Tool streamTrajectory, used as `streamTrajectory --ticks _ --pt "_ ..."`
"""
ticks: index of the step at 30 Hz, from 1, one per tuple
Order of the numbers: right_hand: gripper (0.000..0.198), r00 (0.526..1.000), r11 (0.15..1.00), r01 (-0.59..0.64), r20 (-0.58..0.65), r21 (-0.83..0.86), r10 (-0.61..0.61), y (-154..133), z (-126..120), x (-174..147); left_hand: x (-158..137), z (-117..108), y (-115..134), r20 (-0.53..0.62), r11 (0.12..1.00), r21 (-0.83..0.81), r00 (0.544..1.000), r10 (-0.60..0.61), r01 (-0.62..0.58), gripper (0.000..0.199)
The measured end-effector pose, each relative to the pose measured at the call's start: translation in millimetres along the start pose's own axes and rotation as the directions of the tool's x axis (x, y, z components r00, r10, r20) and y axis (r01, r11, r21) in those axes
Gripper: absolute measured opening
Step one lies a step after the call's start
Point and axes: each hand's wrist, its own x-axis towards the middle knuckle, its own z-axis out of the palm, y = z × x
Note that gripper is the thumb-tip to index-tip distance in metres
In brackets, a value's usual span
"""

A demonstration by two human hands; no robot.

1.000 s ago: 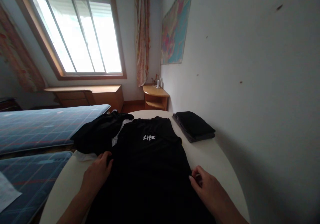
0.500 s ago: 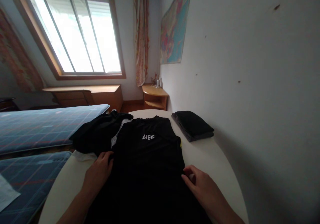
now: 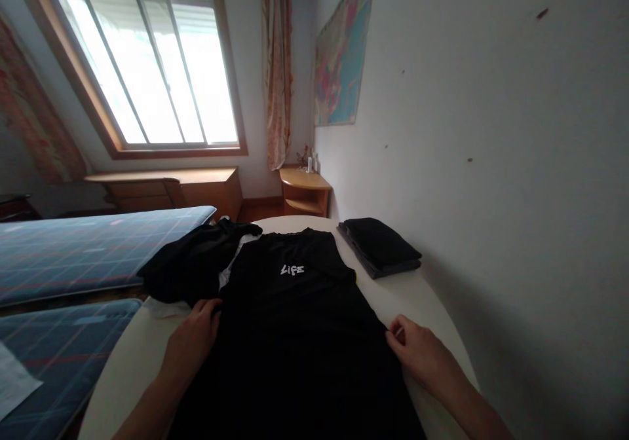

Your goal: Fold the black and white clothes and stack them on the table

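A black T-shirt [image 3: 299, 322] with white lettering on its chest lies spread over the round table, its collar at the far side. My left hand [image 3: 191, 338] has its fingers curled on the shirt's left edge. On the opposite side my right hand [image 3: 417, 348] pinches the right edge, which is drawn out to the right. Left of the shirt, a heap of black clothing [image 3: 191, 263] with some white cloth touches it. The shirt's lower end runs out of view at the bottom.
Folded dark clothes [image 3: 381, 247] are stacked on the white table [image 3: 442, 309] at the back right, near the wall. Two blue plaid mattresses [image 3: 98, 243] stand along the left. A small wooden corner shelf [image 3: 304, 178] is beyond the table.
My right hand has moved outward to the right, pulling the shirt's right edge with it. My left hand has stayed nearly in place.
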Motion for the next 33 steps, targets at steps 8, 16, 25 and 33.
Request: streamTrajectory --ticks 8,16,25,33 --pt "0.016 0.999 0.999 0.033 -0.020 -0.013 -0.033 -3.7 5.2 0.0 -1.0 -6.3 9.0 0.005 0.998 -0.020 0.999 -0.054 0.054 0.038" --pt "0.012 0.998 1.000 -0.008 -0.066 -0.012 0.007 1.7 4.9 -4.7 2.7 5.1 -3.3 -0.056 0.989 -0.145 0.998 -0.006 -0.002 0.037" --pt "0.018 0.991 0.999 0.042 0.129 0.017 -0.044 6.7 -4.9 -34.3 1.2 -0.9 -3.2 0.041 0.989 -0.104 0.994 -0.099 0.103 0.029" --pt "0.018 0.993 0.966 0.050 0.091 0.252 -0.075 19.9 -3.8 -31.4 -1.0 -0.9 0.1 -0.019 0.996 -0.091 1.000 -0.018 0.016 0.018"
